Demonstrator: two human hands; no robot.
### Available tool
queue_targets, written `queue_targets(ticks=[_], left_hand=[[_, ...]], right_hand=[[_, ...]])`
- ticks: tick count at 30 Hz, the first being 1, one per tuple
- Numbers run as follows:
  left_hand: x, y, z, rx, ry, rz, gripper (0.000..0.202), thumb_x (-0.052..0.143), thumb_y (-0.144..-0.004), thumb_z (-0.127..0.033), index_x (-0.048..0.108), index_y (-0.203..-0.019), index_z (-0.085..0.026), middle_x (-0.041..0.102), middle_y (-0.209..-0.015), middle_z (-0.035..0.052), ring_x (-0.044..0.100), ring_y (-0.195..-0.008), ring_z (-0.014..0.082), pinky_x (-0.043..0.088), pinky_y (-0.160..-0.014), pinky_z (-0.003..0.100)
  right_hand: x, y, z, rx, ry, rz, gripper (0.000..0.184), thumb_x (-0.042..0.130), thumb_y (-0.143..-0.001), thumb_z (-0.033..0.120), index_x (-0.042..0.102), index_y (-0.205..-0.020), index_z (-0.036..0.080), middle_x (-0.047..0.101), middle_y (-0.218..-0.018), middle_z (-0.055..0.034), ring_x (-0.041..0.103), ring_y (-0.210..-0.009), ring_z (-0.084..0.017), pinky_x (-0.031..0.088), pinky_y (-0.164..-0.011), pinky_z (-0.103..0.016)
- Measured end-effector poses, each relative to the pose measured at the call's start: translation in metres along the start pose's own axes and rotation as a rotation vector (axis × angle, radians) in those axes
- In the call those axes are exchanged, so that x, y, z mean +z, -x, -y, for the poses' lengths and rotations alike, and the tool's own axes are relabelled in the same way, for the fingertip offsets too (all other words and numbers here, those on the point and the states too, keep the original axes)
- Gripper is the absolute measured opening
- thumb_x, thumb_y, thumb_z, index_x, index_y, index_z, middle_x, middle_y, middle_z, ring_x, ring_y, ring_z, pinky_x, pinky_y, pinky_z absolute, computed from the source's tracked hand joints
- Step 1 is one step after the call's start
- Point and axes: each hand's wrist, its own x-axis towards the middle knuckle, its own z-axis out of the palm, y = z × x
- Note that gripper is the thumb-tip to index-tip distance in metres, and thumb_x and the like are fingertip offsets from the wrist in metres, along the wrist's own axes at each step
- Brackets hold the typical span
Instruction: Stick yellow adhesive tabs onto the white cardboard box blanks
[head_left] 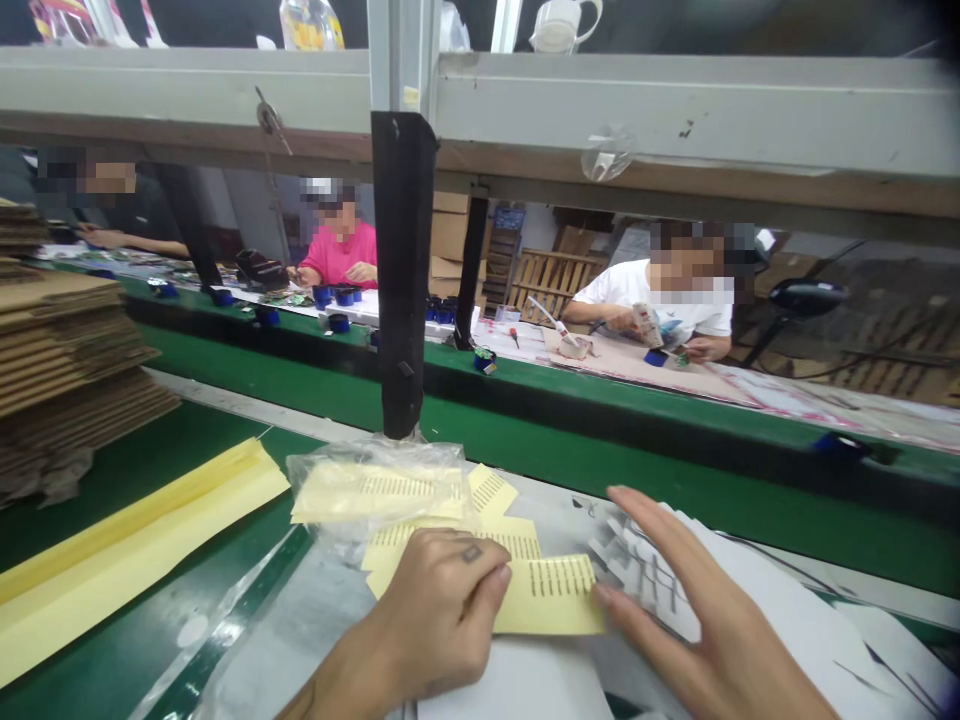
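My left hand is closed, thumb against curled fingers, on the left part of a yellow sheet with a row of short dark marks. My right hand is open with its fingers spread, and its thumb tip is at the sheet's right edge; whether it touches cannot be made out. Under the sheet lies a white stack. More yellow marked sheets lie just behind my left hand. A clear plastic bag behind them has similar sheets in it.
White cut papers lie at right. A long yellow folded sheet and stacked cardboard are at left. A black-wrapped post stands ahead under a shelf. Beyond the green conveyor belt, several people work with blue parts.
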Motion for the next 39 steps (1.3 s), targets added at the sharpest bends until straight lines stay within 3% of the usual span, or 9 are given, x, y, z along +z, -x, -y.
queue_targets(ticks=[4, 7, 11, 15, 21, 33, 39], left_hand=[[0.002, 0.001, 0.001, 0.084, -0.005, -0.017, 0.019, 0.044, -0.086, -0.012, 0.059, -0.075, -0.016, 0.056, -0.058, 0.0001, 0.049, -0.054, 0.0149, 0.033, -0.058, 0.031], [0.002, 0.001, -0.001, 0.126, -0.037, -0.001, 0.018, 0.045, -0.083, -0.01, 0.059, -0.072, -0.015, 0.053, -0.056, 0.0009, 0.047, -0.055, 0.015, 0.031, -0.058, 0.032], [0.005, 0.0, -0.006, 0.161, -0.086, 0.009, 0.017, 0.046, -0.082, -0.009, 0.059, -0.071, -0.014, 0.054, -0.059, 0.0025, 0.046, -0.058, 0.0158, 0.032, -0.059, 0.033], [0.009, 0.002, -0.008, 0.128, -0.033, -0.011, 0.012, 0.05, -0.085, -0.011, 0.059, -0.077, -0.014, 0.059, -0.063, 0.0018, 0.052, -0.059, 0.0145, 0.037, -0.061, 0.031], [0.012, 0.003, -0.011, 0.075, 0.047, -0.047, 0.018, 0.047, -0.087, -0.011, 0.054, -0.071, -0.016, 0.057, -0.06, -0.0005, 0.053, -0.054, 0.0117, 0.038, -0.055, 0.026], [0.011, 0.003, -0.01, 0.079, 0.062, -0.03, 0.018, 0.047, -0.086, -0.011, 0.053, -0.069, -0.016, 0.055, -0.057, 0.0, 0.051, -0.052, 0.0122, 0.037, -0.052, 0.027], [0.012, 0.002, -0.01, 0.13, 0.048, -0.051, 0.018, 0.046, -0.083, -0.009, 0.051, -0.067, -0.017, 0.053, -0.055, -0.0005, 0.048, -0.049, 0.0119, 0.035, -0.05, 0.028]], right_hand=[[0.008, -0.007, 0.037, -0.249, -0.248, -0.028, 0.028, 0.058, -0.091, 0.034, 0.062, -0.118, 0.026, 0.073, -0.112, -0.0039, 0.069, -0.102, -0.02, 0.059, -0.086, -0.029], [0.021, -0.002, 0.043, -0.251, -0.415, -0.02, 0.018, 0.058, -0.092, 0.025, 0.066, -0.107, 0.024, 0.074, -0.093, -0.0021, 0.071, -0.084, -0.015, 0.059, -0.072, -0.02], [0.028, 0.007, 0.042, -0.199, -0.551, -0.026, 0.019, 0.059, -0.091, 0.018, 0.064, -0.108, 0.024, 0.071, -0.085, 0.0005, 0.069, -0.075, -0.011, 0.056, -0.065, -0.015], [0.025, 0.006, 0.045, -0.267, -0.573, -0.124, 0.021, 0.057, -0.089, 0.011, 0.063, -0.106, 0.021, 0.07, -0.086, -0.0014, 0.068, -0.076, -0.011, 0.057, -0.068, -0.017], [0.032, 0.008, 0.043, -0.443, -0.337, -0.342, 0.027, 0.061, -0.082, 0.001, 0.066, -0.105, 0.015, 0.067, -0.104, -0.0117, 0.062, -0.103, -0.022, 0.056, -0.084, -0.036], [0.038, 0.016, 0.046, -0.408, -0.375, -0.374, 0.023, 0.058, -0.084, -0.001, 0.064, -0.099, 0.015, 0.065, -0.106, -0.0112, 0.061, -0.103, -0.021, 0.056, -0.083, -0.035], [0.034, 0.013, 0.046, -0.374, -0.372, -0.332, 0.03, 0.06, -0.085, 0.006, 0.06, -0.114, 0.012, 0.069, -0.106, -0.0115, 0.064, -0.103, -0.02, 0.057, -0.087, -0.032]])
